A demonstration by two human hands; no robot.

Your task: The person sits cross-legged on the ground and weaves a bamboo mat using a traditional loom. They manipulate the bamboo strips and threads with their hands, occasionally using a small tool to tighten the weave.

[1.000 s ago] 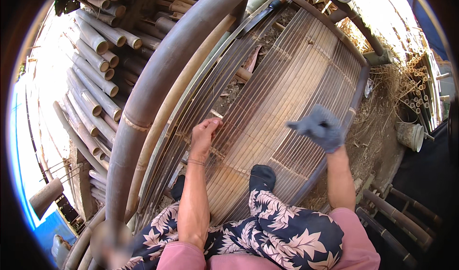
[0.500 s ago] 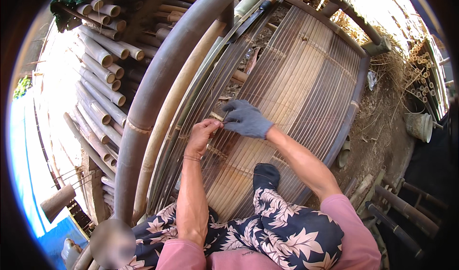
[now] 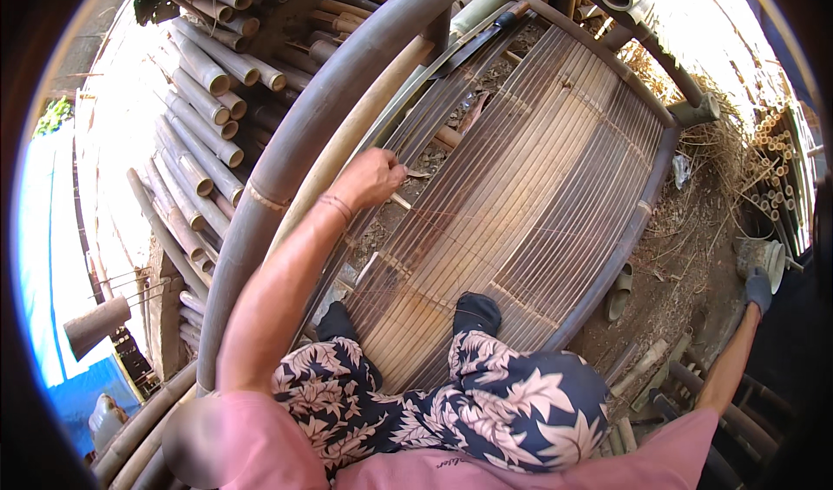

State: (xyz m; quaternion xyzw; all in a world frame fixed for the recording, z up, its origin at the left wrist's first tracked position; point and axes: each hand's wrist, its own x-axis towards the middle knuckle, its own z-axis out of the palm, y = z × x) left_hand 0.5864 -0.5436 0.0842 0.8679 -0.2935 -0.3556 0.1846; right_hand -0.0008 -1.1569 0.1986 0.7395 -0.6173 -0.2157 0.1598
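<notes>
Head view: the slat panel (image 3: pixel 486 221) lies within the bamboo frame (image 3: pixel 647 202), reaching its right rail, with a gap by the left side where loose dark slats (image 3: pixel 438 97) run lengthwise. A fine reddish thread (image 3: pixel 555 229) crosses the panel.

From where I stand, the left hand (image 3: pixel 373 178), bare, is over that gap, past the panel's left edge, its fingers curled well in; anything within them is hidden. The right hand (image 3: pixel 758 290), gloved in grey, is well outside the frame's right rail, beside a pail (image 3: pixel 764 254). It is too small to make out how far its fingers are bent or what they hold.

Binding appears to be the work in hand. Sound practice, in my judgement, would be to pin the thread close to the panel's left edge, draw it evenly, and seat each slat flush and parallel before tightening; a hard jerk could snap the thread or skew the slats.

Obstructions noted: a short pale stick (image 3: pixel 401 201) projects near the left hand and could snag the thread. Two dark-socked feet, the left (image 3: pixel 336 323) and the right (image 3: pixel 476 314), occupy the near end. A long knife (image 3: pixel 474 47) lies toward the far left corner, a hazard to a reaching arm. Along the left, a thick bamboo rail (image 3: pixel 295 134) limits elbow room; cut poles (image 3: pixel 201 67) are stacked beyond it.
</notes>
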